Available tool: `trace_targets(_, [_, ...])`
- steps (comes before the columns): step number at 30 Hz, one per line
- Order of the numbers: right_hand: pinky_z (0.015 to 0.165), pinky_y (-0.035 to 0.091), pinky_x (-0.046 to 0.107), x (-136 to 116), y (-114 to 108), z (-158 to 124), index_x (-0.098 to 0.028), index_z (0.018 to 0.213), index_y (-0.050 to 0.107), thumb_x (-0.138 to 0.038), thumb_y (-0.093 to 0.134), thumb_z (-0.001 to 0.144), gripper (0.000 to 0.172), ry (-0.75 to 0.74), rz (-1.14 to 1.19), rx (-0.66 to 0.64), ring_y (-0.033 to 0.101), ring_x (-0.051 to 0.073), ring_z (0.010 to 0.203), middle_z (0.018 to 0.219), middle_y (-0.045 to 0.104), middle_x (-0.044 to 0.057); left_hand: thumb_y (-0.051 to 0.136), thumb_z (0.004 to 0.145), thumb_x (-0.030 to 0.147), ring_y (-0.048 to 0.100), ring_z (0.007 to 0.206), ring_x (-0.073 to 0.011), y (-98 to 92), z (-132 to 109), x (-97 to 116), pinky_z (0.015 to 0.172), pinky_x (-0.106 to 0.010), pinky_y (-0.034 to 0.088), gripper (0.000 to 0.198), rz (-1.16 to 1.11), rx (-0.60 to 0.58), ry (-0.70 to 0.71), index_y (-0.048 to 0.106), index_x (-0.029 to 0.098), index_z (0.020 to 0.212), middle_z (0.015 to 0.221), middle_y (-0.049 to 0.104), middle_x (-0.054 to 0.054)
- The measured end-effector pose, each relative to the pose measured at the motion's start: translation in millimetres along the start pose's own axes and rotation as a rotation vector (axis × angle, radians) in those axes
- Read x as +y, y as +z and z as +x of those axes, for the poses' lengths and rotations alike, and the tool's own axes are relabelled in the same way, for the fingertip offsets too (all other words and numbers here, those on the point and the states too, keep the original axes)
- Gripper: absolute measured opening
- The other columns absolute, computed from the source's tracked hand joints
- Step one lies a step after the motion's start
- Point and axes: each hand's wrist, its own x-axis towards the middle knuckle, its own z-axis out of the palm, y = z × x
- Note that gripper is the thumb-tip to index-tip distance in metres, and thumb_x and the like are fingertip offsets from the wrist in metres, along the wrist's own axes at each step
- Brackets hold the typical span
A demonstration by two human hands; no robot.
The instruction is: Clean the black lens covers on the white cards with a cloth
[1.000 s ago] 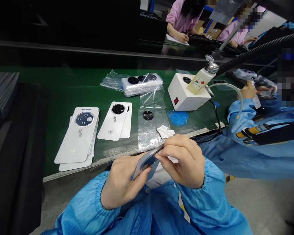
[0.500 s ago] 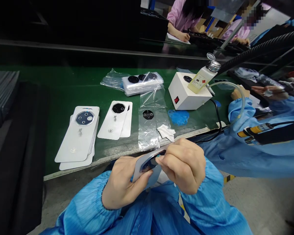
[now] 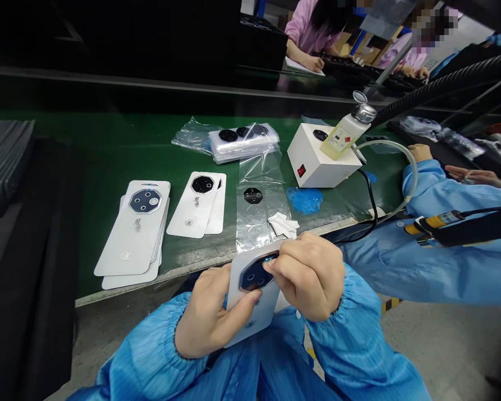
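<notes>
My left hand [image 3: 211,312] grips a white phone back cover [image 3: 250,309] from below, thumb on its face, just in front of the table edge. The cover's face, with its dark octagonal camera ring [image 3: 254,274], is tilted up toward me. My right hand [image 3: 311,275] is closed, its fingertips pinched at the upper right of the camera ring; what they pinch is too small to name. A folded white wipe [image 3: 283,225] lies on the green mat [image 3: 108,161] just beyond my hands.
On the mat lie a stack of white covers [image 3: 136,236], two more covers [image 3: 198,205], a clear bag with a ring [image 3: 254,217], bagged covers [image 3: 242,142], a blue glove [image 3: 304,199], and a white box [image 3: 319,159] with a bottle [image 3: 345,133]. A co-worker's blue sleeve [image 3: 442,234] reaches in at right.
The cover has turned from nearly edge-on to face up toward me. My right hand stays pinched at the camera ring. The co-worker's arm at right has shifted.
</notes>
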Motion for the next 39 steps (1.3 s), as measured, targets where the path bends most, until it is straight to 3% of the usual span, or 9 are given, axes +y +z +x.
trace_targets(5, [0.055, 0.043, 0.026, -0.7, -2.1, 4.5, -0.015, 0.082, 0.053, -0.011, 0.054, 0.082, 0.004, 0.157, 0.066, -0.059, 0.051, 0.012, 0.066, 0.073, 0.058, 0.004, 0.050, 0.083, 0.018, 0.056, 0.051, -0.0098, -0.8, -1.9, 0.0, 0.047, -0.019, 0.044, 0.011, 0.051, -0.004, -0.001, 0.050, 0.017, 0.095, 0.065, 0.059, 0.003])
trace_targets(10, [0.054, 0.043, 0.024, -0.5, -6.8, 9.0, -0.016, 0.080, 0.050, -0.009, 0.051, 0.083, 0.008, 0.277, 0.113, -0.180, 0.051, 0.012, 0.066, 0.071, 0.055, 0.003, 0.050, 0.083, 0.015, 0.057, 0.050, -0.0120, -0.8, -0.2, -3.3, 0.047, -0.022, 0.043, 0.014, 0.138, -0.023, 0.033, 0.052, 0.016, 0.096, 0.065, 0.063, 0.001])
trace_targets(16, [0.055, 0.042, 0.025, 0.9, -3.1, 7.7, -0.016, 0.081, 0.048, -0.010, 0.047, 0.085, 0.007, 0.304, 0.113, -0.223, 0.050, 0.013, 0.067, 0.073, 0.054, 0.004, 0.052, 0.083, 0.013, 0.062, 0.058, -0.0146, -0.6, -1.4, -11.3, 0.053, -0.025, 0.045, 0.027, 0.193, -0.040, 0.092, 0.050, 0.015, 0.110, 0.073, 0.067, -0.002])
trace_targets(22, [0.055, 0.042, 0.026, -1.3, 2.9, 7.2, -0.017, 0.079, 0.047, -0.012, 0.044, 0.086, 0.009, 0.337, 0.090, -0.220, 0.049, 0.013, 0.066, 0.072, 0.053, 0.004, 0.050, 0.084, 0.017, 0.058, 0.052, -0.0140, -0.8, -0.2, -9.5, 0.050, -0.024, 0.043, 0.018, 0.223, -0.048, 0.038, 0.051, 0.015, 0.102, 0.065, 0.062, 0.000])
trace_targets(28, [0.056, 0.043, 0.025, -1.3, 6.1, 7.0, -0.017, 0.079, 0.049, -0.014, 0.045, 0.087, 0.009, 0.362, 0.129, -0.304, 0.051, 0.013, 0.068, 0.074, 0.054, 0.003, 0.049, 0.084, 0.019, 0.055, 0.048, -0.0124, -0.9, -1.1, -9.0, 0.046, -0.023, 0.041, 0.010, 0.191, -0.059, -0.040, 0.049, 0.018, 0.094, 0.060, 0.055, 0.004])
trace_targets(31, [0.056, 0.045, 0.024, 0.8, 5.8, 4.6, -0.017, 0.085, 0.050, -0.014, 0.048, 0.086, 0.004, 0.362, 0.170, -0.269, 0.052, 0.013, 0.072, 0.079, 0.053, 0.003, 0.049, 0.084, 0.019, 0.057, 0.051, -0.0114, -1.6, -1.6, -7.8, 0.048, -0.021, 0.044, 0.014, 0.150, -0.050, -0.079, 0.047, 0.018, 0.098, 0.065, 0.057, 0.003])
trace_targets(34, [0.057, 0.046, 0.022, 3.1, 3.3, 2.0, -0.018, 0.093, 0.049, -0.014, 0.054, 0.083, 0.012, 0.375, 0.241, -0.208, 0.052, 0.012, 0.076, 0.087, 0.051, 0.004, 0.048, 0.085, 0.019, 0.059, 0.056, -0.0110, -2.6, -1.9, -5.7, 0.050, -0.020, 0.047, 0.018, 0.121, -0.039, -0.094, 0.046, 0.018, 0.103, 0.071, 0.060, 0.001])
trace_targets(39, [0.061, 0.046, 0.022, 4.1, -0.4, 3.1, -0.018, 0.088, 0.050, -0.009, 0.054, 0.082, 0.011, 0.384, 0.257, -0.226, 0.050, 0.011, 0.075, 0.085, 0.049, 0.002, 0.050, 0.083, 0.019, 0.060, 0.053, -0.0137, -3.4, -2.8, -5.1, 0.048, -0.023, 0.046, 0.020, 0.111, -0.020, -0.098, 0.047, 0.018, 0.103, 0.068, 0.061, 0.001])
